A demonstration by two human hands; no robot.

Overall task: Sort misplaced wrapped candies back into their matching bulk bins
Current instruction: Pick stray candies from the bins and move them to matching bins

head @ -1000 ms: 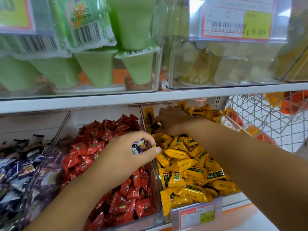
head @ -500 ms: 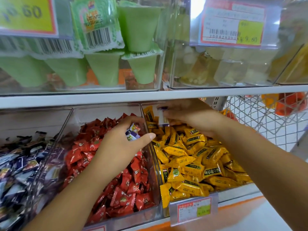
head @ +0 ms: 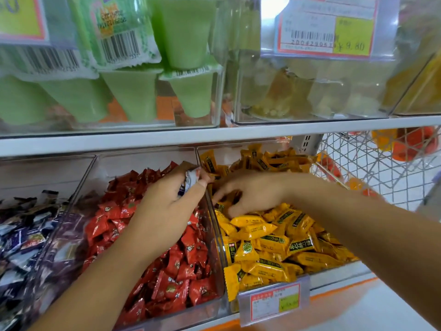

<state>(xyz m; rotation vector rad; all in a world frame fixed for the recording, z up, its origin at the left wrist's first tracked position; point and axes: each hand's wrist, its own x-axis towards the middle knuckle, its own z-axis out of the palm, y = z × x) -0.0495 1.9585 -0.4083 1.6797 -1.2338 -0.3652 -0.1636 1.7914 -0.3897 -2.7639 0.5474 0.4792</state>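
Three clear bulk bins stand side by side on the lower shelf. The left bin [head: 71, 194] holds dark blue and white candies [head: 21, 237], the middle bin [head: 214, 304] red candies [head: 176, 271], the right bin [head: 334, 274] yellow candies [head: 274, 244]. My left hand [head: 167, 211] hovers over the red bin near the divider and grips a few blue-and-white wrapped candies [head: 191, 179]. My right hand [head: 250, 194] reaches down into the yellow candies with fingers spread and blurred; I see nothing held in it.
An upper shelf edge [head: 214, 137] runs just above the bins, with green jelly cups [head: 133, 96] and pale jelly cups [head: 298, 91] in clear bins. A price tag [head: 274, 303] clips to the yellow bin's front. A wire basket [head: 372, 163] hangs at right.
My right hand has come down from the back of the yellow bin onto the candies beside the divider. My left hand rose slightly toward the divider, still holding its candies.
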